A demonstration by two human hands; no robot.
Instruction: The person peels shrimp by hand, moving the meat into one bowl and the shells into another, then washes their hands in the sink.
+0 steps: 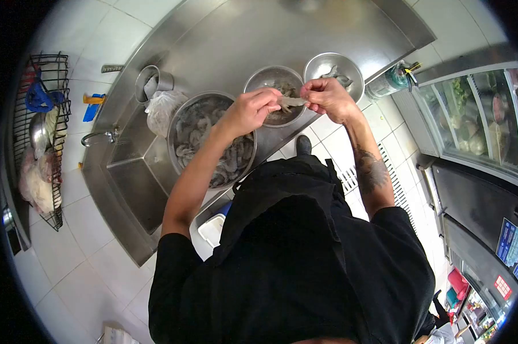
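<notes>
Left hand (252, 110) and right hand (329, 101), both bare, are gripping a small, pale grey, translucent shrimp (293, 101) by fingertip pinch, one hand at each end. Shrimp is stretching across the gap between them, above a round, shiny metal bowl (258, 81) that is holding brownish scraps. Second round metal bowl (356, 71) is sitting just right, holding a few grey pieces. Large round metal basin (170, 140) is standing left, holding many grey shrimp (236, 157). All three are resting on a stainless-steel counter (230, 37).
</notes>
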